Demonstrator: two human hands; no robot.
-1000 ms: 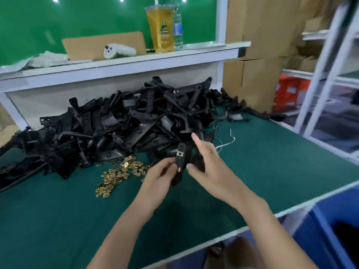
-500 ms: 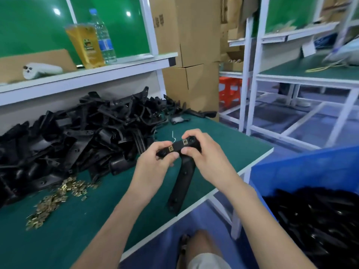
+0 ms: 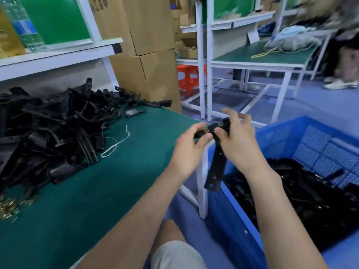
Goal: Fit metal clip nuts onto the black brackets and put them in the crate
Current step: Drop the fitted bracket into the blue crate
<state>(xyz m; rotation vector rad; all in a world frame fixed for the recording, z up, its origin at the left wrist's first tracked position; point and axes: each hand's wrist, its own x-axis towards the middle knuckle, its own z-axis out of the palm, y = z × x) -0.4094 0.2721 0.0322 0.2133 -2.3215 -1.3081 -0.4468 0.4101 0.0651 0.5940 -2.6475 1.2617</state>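
A long black bracket hangs over the near left rim of the blue crate, its top end carrying brass clip nuts. My left hand pinches the top end's left side. At the right side of that end my right hand holds on with thumb and lower fingers, while the upper fingers are spread and blurred. The crate holds many black brackets. A pile of loose black brackets lies on the green table, with brass clip nuts at the far left.
A white string lies on the table beside the pile. Cardboard boxes stand behind the table's far end. White-framed benches and an orange stool stand across the blue floor. My knee is below the table edge.
The view has swung right, from the table towards the crate. Both hands have carried the bracket off the table edge to above the crate's rim. My right hand's fingers have loosened and spread.
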